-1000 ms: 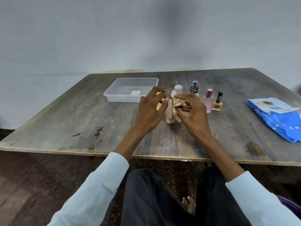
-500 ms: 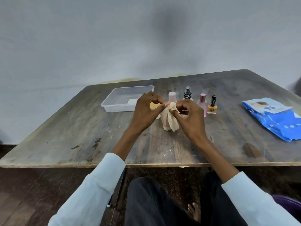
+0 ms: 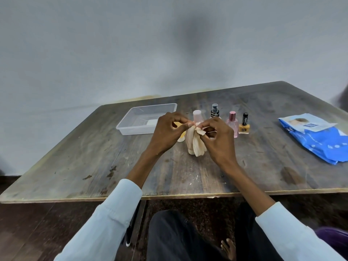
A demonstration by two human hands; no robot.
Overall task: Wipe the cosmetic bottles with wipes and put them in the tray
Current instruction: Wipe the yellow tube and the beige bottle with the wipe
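Evidently the wipe [image 3: 195,143] is being teased open: it hangs bunched between the hands, just over the worktop [image 3: 75,166], with the left hand [image 3: 167,132] and right hand [image 3: 219,137] each pinching its top edge, likely to spread it before wiping. Whether it drapes a bottle I cannot tell. Just beyond the hands stand a white-capped bottle [image 3: 197,115], a black-topped spray bottle [image 3: 214,110], a pink bottle [image 3: 232,123] and a yellow nail polish [image 3: 244,126], unwiped. Beyond the left hand sits the clear tray [image 3: 131,127]; well off the right hand lies the blue wipes pack [image 3: 318,136].
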